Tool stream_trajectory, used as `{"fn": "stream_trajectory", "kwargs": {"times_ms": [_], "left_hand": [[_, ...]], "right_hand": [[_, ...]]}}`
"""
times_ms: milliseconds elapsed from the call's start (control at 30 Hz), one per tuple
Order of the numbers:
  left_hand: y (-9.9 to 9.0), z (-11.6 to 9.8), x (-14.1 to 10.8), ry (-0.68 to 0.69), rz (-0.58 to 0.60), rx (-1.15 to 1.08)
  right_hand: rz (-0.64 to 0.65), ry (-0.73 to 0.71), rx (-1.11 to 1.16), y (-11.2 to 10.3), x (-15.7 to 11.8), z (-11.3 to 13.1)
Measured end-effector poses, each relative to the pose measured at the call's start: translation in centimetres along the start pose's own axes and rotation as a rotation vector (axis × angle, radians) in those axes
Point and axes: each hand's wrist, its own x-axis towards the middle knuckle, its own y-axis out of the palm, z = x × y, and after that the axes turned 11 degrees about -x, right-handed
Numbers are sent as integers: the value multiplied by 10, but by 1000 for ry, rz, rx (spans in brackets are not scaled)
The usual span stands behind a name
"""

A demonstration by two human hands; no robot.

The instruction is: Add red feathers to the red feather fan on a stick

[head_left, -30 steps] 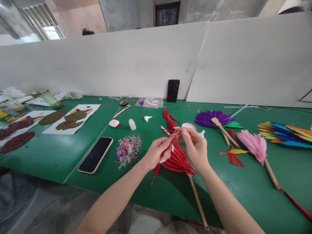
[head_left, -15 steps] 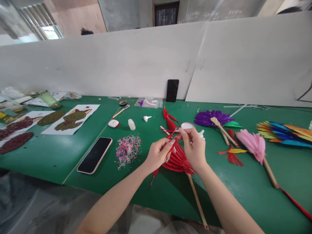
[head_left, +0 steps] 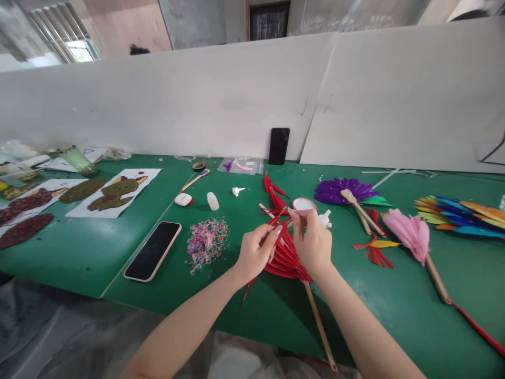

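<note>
Above a red feather fan (head_left: 281, 261) with a wooden handle, my left hand (head_left: 258, 247) pinches a thin red feather (head_left: 277, 221). My right hand (head_left: 311, 239) has thumb and forefinger pressed together at the feather's far end; what lies between those fingertips is too small to make out. More red feathers (head_left: 273, 192) lie just beyond the hands. A round white-topped lid or tape roll (head_left: 303, 203) sits behind my right hand, partly covered by it, with a small white piece (head_left: 325, 218) beside it.
Left of my hands are a pile of colourful bits (head_left: 207, 239), a phone (head_left: 153, 251), a small white bottle (head_left: 213, 201) and an earbud case (head_left: 183, 199). A purple fan (head_left: 335, 190), a pink fan (head_left: 408, 231) and multicoloured feathers (head_left: 461, 216) lie right. Another phone (head_left: 279, 146) leans against the white partition (head_left: 197, 100).
My right hand has turned slightly and shifted a little left, uncovering more of the white piece behind it. My left hand stays nearly in place on the red feather.
</note>
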Motion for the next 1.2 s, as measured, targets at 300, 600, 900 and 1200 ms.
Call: {"fn": "stream_trajectory", "kwargs": {"times_ms": [300,600,900,1200], "left_hand": [[0,0,-1,67,-35,34],[-1,-3,1,-107,36,-223],[-3,-6,2,-188,132,-397],[-3,-2,4,-259,233,-676]], "right_hand": [[5,-23,31,-1,1,-2],[-1,41,39,-3,2,-1],[146,245,679,-16,6,16],[182,333,908,-20,7,22]]}}
